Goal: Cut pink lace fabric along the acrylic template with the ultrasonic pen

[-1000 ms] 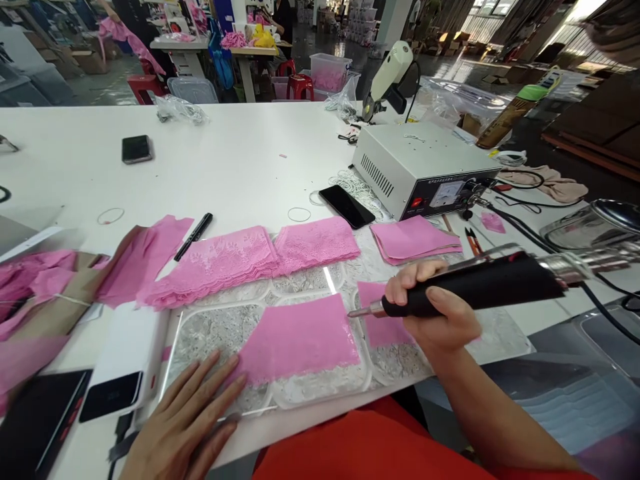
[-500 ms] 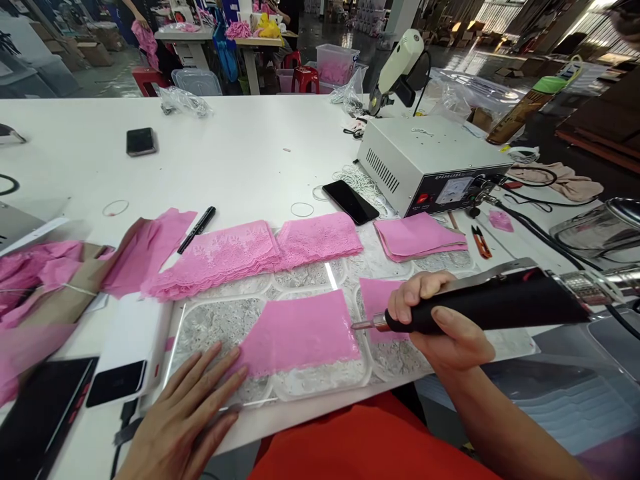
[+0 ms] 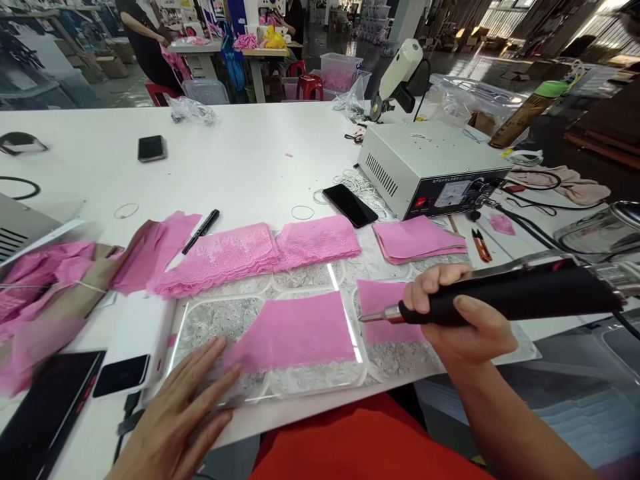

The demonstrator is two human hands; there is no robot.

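A black handheld tool [image 3: 520, 293] with a thin metal tip is gripped in my right hand [image 3: 465, 313]. Its tip hovers over the left edge of a small pink fabric piece [image 3: 383, 293], just right of a larger flat pink piece [image 3: 300, 330]. That larger piece lies on a clear sheet over a grey-patterned mat [image 3: 215, 327]. My left hand [image 3: 185, 407] rests flat with fingers spread at the mat's lower left, fingertips by the slanted edge of the larger piece. Behind are pink lace stacks [image 3: 230, 257] and a folded pink stack [image 3: 415, 239].
A grey power box [image 3: 435, 163] with cables stands at the back right, a black phone [image 3: 350, 204] beside it. Orange snips [image 3: 481, 245] lie right of the stack. A marker [image 3: 201, 231], bundled cloth [image 3: 60, 287] and a white box [image 3: 135, 333] are at left. A person sits far behind.
My right hand and the tool have moved right, taking the tip off the larger piece's right edge. My left hand has shifted slightly left. The view has tilted and turned a little.
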